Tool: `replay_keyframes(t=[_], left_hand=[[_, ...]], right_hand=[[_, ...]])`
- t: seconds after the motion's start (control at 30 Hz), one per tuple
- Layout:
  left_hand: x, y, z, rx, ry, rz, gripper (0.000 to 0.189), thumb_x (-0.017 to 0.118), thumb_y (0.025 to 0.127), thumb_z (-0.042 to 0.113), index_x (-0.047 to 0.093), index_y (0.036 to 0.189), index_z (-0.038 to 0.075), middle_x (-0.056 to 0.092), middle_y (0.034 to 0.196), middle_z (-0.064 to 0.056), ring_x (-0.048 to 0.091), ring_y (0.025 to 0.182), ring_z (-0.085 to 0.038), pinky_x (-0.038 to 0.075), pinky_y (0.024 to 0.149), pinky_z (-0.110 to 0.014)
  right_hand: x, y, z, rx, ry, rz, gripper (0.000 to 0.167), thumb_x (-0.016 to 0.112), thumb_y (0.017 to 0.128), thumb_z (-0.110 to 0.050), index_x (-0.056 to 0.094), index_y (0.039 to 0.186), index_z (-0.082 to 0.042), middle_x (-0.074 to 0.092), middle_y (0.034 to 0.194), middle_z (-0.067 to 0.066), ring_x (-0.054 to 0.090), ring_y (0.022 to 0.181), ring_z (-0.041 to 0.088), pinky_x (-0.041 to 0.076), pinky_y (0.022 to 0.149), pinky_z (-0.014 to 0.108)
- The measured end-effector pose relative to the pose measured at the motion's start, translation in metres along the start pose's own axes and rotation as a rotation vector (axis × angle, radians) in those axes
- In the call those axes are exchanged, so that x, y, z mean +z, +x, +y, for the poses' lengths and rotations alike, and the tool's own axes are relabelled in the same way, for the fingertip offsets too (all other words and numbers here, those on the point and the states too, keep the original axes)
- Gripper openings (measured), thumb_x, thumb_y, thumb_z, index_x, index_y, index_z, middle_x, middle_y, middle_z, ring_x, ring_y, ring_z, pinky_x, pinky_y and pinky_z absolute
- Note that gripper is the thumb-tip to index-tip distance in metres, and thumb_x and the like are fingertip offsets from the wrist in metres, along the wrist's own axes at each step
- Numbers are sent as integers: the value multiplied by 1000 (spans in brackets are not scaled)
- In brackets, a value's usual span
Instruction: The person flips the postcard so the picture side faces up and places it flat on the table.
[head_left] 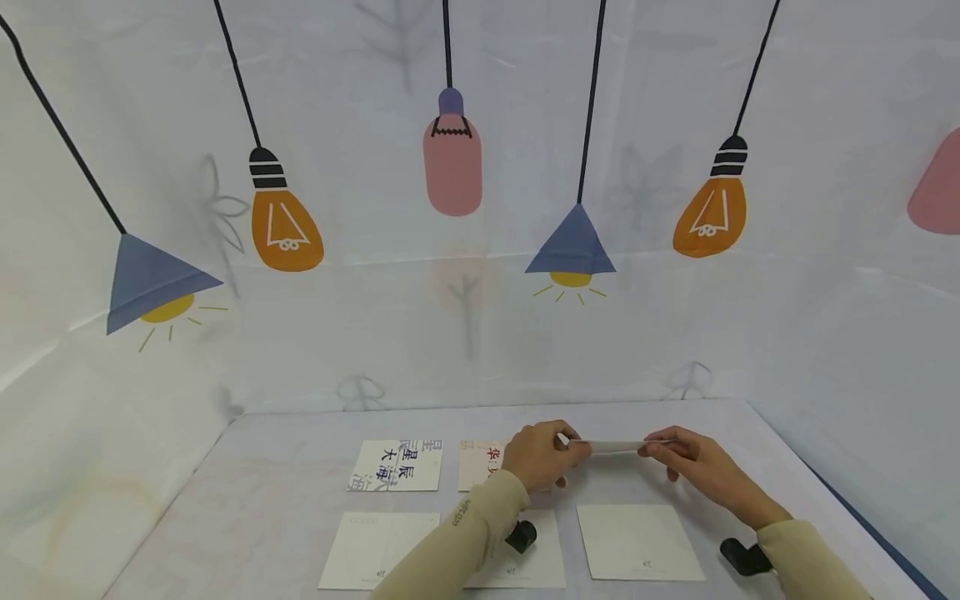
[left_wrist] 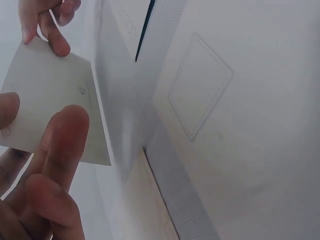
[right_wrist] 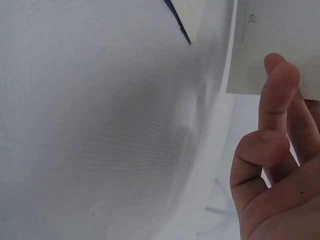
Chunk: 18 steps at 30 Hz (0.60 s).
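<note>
Both hands hold a postcard-like card [head_left: 613, 447] level above the back right of the table, seen nearly edge-on in the head view. The left hand [head_left: 542, 457] pinches its left end between thumb and fingers. At the opposite end, the right hand [head_left: 693, 462] pinches it the same way. In the left wrist view the face of the held card [left_wrist: 42, 82] is pale, with small printed circles and a little mark. Partly behind the left hand lies a card with red characters [head_left: 474, 467]. Below the held card, a blank-looking cream card [head_left: 637, 542] lies flat.
A card with dark blue characters [head_left: 401, 465] lies at the back left of the white table [head_left: 277, 483]. Two more cream cards [head_left: 375, 537] lie in the front row, one partly covered by the left sleeve [head_left: 457, 533]. White fabric with printed lamps [head_left: 480, 333] hangs behind.
</note>
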<state>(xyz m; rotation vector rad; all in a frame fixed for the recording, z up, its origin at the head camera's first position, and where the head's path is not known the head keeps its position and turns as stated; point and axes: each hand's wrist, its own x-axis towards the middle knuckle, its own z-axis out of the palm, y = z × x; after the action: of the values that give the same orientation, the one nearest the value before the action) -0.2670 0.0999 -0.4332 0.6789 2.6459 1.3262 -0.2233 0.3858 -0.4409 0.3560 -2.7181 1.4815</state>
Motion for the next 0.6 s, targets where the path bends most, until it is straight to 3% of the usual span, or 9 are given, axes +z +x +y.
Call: replay_keyframes(t=[0.23,0.37,0.6], left_hand=[[0,0,-5,-5,19,22,23,75,89,45,73,103,26,63,77,17,60,50,-5,43,54,-25],[1,2,-7,-1,83,44,29,79,85,48,75,104,26,59,76,19,54,57,-2,40,53,-25],[4,1,-6,-5,147,42,39,81,81,55,78,106,25,60,77,19,50,61,-3,40,51,-24]], right_hand=[[2,-1,0,92,-54,4,42,58,105,-32,58,134,-2,70,120,12,63,77,20,48,72,32],[4,-2,-1,133,-81,17,47,62,102,-35,58,137,-3,68,119,13,63,80,20,48,70,32],[5,-7,0,103,-94,8,50,67,99,-27,55,139,1,66,123,22,64,77,22,51,67,31]])
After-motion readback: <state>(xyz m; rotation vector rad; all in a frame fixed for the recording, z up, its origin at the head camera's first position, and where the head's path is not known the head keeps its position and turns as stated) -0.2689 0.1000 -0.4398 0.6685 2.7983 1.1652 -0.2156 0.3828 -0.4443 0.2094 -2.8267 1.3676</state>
